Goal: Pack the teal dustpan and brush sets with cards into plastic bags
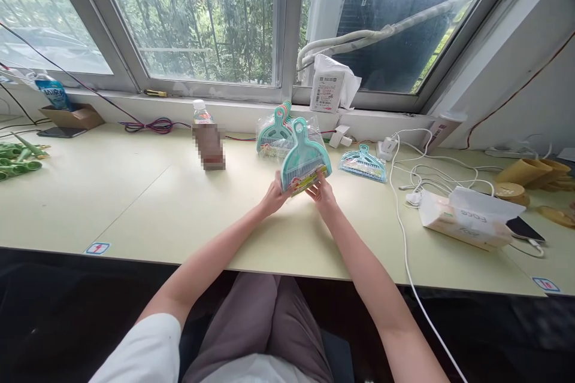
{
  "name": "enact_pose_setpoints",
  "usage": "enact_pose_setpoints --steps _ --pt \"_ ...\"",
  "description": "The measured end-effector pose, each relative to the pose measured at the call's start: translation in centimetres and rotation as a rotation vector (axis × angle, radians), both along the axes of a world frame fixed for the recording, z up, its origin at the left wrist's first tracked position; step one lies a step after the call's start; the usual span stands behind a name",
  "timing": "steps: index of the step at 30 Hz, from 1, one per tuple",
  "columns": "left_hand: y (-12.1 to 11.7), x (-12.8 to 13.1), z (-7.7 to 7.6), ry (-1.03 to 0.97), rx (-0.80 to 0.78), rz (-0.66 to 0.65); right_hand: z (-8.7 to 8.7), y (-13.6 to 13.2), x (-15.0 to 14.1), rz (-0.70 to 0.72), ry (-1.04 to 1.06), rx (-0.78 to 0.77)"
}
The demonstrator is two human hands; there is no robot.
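Observation:
Both my hands hold a small teal dustpan-and-brush set in clear wrapping, tilted up above the pale desk. My left hand grips its lower left edge with closed fingers. My right hand pinches its lower right edge by the yellow label. Behind it stands a stack of several more wrapped sets. One further set lies flat to the right.
A drink bottle stands left of the stack. White cables and chargers spread on the right, beside a tissue pack and a phone. Yellow items sit far right, green ones far left. A window runs behind.

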State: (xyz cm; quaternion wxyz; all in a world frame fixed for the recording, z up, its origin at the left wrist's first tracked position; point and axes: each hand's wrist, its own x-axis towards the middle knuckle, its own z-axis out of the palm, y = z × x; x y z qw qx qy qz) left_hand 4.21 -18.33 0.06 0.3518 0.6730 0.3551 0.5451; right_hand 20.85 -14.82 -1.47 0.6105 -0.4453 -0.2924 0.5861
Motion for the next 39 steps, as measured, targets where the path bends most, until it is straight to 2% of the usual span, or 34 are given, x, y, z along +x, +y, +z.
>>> enact_pose_setpoints --steps 7,10,13,16,18,22,26,39 --pt "0.2 0.1 -0.4 -0.006 -0.006 -0.02 0.2 0.6 0.9 0.037 -0.064 -0.091" --pt "0.5 0.1 -0.7 -0.065 -0.031 -0.025 1.0 0.3 0.8 0.043 -0.017 -0.097" --pt "0.9 -0.2 -0.6 -0.167 -0.076 0.002 2.6 -0.5 1.0 0.165 0.034 -0.011" --pt "1.1 -0.2 -0.4 -0.262 -0.093 0.01 3.9 -1.0 2.3 0.362 -0.084 0.049" --pt "1.0 0.0 -0.5 -0.268 -0.098 -0.026 4.0 -1.0 3.4 0.404 -0.186 0.039" --pt "1.1 0.6 -1.4 -0.258 -0.134 -0.094 3.2 -0.3 4.7 0.369 -0.208 0.059" --pt "1.9 0.4 -2.0 -0.303 -0.158 -0.129 3.1 0.1 4.2 0.346 -0.176 0.08" --pt "2.0 -0.3 -1.8 -0.337 -0.177 -0.176 3.3 -0.7 2.4 0.314 0.019 0.303"
